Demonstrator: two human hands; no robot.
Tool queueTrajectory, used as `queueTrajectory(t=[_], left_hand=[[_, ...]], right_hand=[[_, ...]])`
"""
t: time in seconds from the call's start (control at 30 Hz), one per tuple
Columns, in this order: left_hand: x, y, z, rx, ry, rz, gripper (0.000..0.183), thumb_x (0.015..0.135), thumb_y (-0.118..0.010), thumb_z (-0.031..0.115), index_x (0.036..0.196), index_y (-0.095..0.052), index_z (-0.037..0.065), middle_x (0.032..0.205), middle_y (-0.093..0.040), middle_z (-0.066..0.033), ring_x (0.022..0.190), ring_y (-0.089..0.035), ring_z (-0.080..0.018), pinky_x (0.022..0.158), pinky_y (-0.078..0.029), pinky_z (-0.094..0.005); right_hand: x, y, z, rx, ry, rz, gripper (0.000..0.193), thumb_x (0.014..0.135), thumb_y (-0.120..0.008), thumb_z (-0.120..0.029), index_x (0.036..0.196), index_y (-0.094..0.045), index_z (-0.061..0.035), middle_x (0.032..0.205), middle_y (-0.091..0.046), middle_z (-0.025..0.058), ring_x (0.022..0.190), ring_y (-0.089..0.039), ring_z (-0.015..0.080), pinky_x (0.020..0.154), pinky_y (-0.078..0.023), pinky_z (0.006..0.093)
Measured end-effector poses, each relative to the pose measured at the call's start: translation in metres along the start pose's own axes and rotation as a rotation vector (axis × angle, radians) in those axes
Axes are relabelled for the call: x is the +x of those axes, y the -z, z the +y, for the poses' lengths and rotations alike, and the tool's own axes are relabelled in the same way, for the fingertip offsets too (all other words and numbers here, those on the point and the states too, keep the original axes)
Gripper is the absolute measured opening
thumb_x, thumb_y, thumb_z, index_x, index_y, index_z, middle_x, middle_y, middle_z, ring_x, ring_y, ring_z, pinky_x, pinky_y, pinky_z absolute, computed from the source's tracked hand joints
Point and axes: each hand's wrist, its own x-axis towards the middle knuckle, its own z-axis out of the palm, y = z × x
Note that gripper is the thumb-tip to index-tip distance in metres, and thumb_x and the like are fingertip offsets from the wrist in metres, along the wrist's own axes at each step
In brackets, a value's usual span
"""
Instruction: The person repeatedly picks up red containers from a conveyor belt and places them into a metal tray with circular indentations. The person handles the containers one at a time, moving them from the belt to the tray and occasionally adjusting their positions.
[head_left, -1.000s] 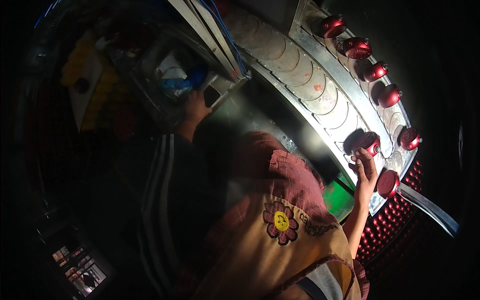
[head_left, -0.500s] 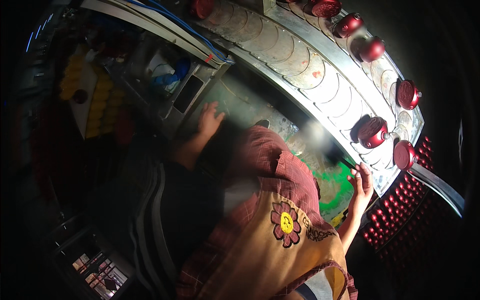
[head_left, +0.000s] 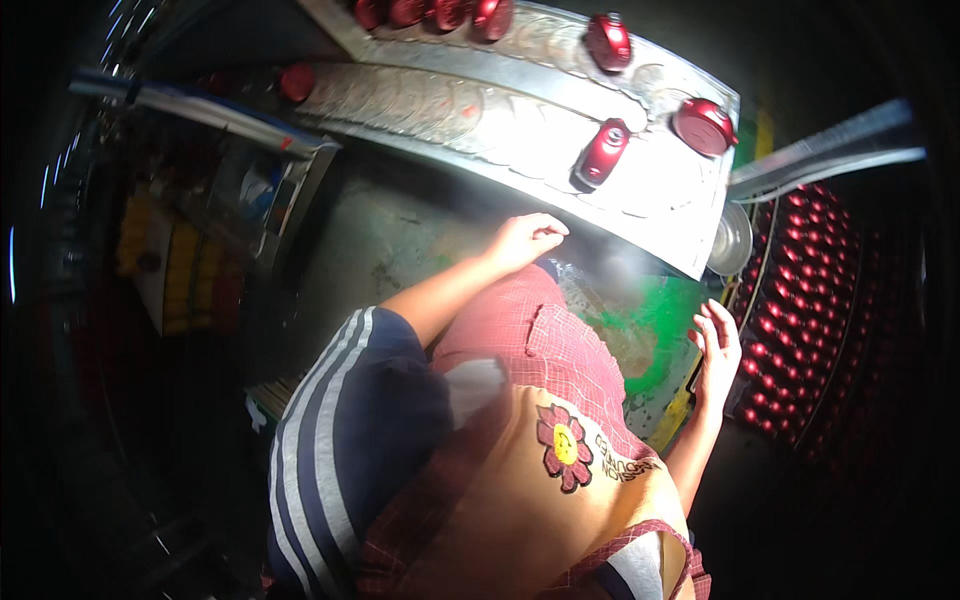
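Observation:
My left hand (head_left: 528, 241) is held out just short of the conveyor's near edge, with nothing in it and its fingers loosely bent and apart. Lower on the right, my right hand (head_left: 717, 345) hangs in the air, empty, its fingers half curled and spread. Nearest to both hands on the bright conveyor (head_left: 520, 140) is a glossy red round part (head_left: 603, 153) with a small silver nub, standing on edge. Another red part (head_left: 705, 127) leans at the conveyor's right end, and a third red part (head_left: 609, 42) is on the far lane.
Several more red parts (head_left: 448, 13) stand along the far lane. A metal chute (head_left: 830, 155) extends from the conveyor's right end, above a round metal dish (head_left: 731, 240). Rows of red pieces (head_left: 800, 300) fill the right side. A metal frame (head_left: 290, 195) stands at left.
My view has turned, and the conveyor now runs more across the picture. My left hand has come forward and right, nearer the conveyor. My right hand remains empty beside its right end.

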Motion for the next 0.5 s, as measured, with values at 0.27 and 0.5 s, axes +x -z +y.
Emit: queueTrajectory(t=[0.27,0.5], left_hand=[[0.094,-0.169,0.060,0.118,0.029,-0.655,0.019,0.094,-0.065,0.010,0.112,-0.068,0.006,0.099,-0.068,0.0001,0.086,-0.060,-0.0073,0.077,-0.048,-0.0225],[0.215,-0.409,0.086,0.236,-0.197,-1.006,0.022,0.094,-0.063,0.007,0.115,-0.066,-0.001,0.100,-0.069,-0.0013,0.090,-0.060,-0.0075,0.080,-0.049,-0.0220]], right_hand=[[-0.004,0.101,0.090,0.194,-0.061,0.276,0.033,0.095,-0.059,-0.013,0.127,-0.057,-0.0056,0.119,-0.061,0.0063,0.103,-0.061,0.0134,0.084,-0.052,0.0299],[-0.003,0.221,0.188,0.264,-0.202,0.814,0.032,0.095,-0.060,-0.013,0.126,-0.059,-0.0092,0.111,-0.062,0.0048,0.085,-0.057,0.0101,0.070,-0.051,0.0266]])
